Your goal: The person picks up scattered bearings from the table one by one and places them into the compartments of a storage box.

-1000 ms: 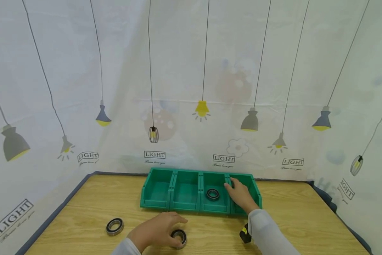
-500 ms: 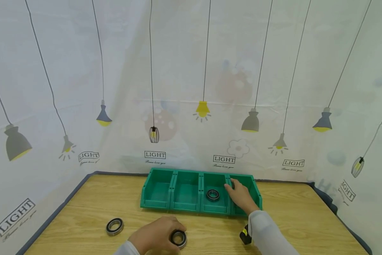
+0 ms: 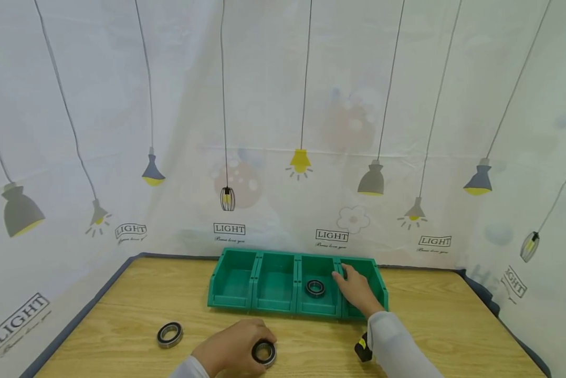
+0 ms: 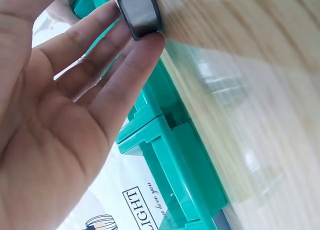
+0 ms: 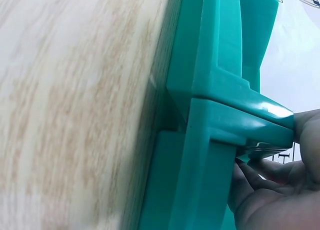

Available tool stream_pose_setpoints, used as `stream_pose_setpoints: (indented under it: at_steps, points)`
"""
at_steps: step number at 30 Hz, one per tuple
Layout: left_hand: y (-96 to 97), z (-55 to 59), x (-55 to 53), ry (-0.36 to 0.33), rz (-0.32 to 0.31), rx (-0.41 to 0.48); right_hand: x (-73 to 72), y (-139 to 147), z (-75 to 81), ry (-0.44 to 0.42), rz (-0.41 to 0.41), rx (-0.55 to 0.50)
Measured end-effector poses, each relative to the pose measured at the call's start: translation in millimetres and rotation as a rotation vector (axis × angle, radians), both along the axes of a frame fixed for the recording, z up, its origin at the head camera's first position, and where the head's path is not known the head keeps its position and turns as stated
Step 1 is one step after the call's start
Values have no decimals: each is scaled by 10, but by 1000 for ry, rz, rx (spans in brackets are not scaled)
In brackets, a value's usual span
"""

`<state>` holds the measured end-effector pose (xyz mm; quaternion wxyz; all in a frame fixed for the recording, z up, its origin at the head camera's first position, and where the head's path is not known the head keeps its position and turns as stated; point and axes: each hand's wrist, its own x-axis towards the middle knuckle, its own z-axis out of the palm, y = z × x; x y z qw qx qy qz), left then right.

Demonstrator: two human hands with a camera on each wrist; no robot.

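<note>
My left hand [image 3: 233, 344] grips a ball bearing [image 3: 272, 354], a metal ring with black faces, tilted up on edge close over the wooden table. In the left wrist view its steel outer side [image 4: 141, 12] meets my fingertips. Farther back stands a row of green storage bins [image 3: 275, 306]. My right hand [image 3: 356, 289] pinches the divider between the two rightmost bins, thumb on one side and fingers on the other; the right wrist view shows this divider [image 5: 245, 117] up close. A second bearing [image 3: 307, 290] lies in the bin just left of that hand.
Another bearing [image 3: 170, 344] lies flat on the table [image 3: 122, 315] at the left. A small black and yellow object [image 3: 362, 350] sits beside my right sleeve. Behind the bins hangs a white sheet [image 3: 273, 220] printed with lamps.
My left fingers have closed round the bearing, which they hovered over a second ago. My right hand has stayed on the divider.
</note>
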<state>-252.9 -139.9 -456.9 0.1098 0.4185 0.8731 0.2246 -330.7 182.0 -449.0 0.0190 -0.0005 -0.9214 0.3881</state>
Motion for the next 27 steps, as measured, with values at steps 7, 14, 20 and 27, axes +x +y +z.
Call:
stream_pose_setpoints:
  at_steps: [7,14,20,27]
  points:
    - [8,5,-3,-8,-11,5,11,-2,6,-7,2,-4]
    - [-5,-11,-23,37,-20,34,-2,-1,3,-3,3,1]
    - [-12,-1,-107,94,-31,104,5,2,-11,4,9,-2]
    - [2,67,-187,139,28,204,-7,9,-7,8,20,0]
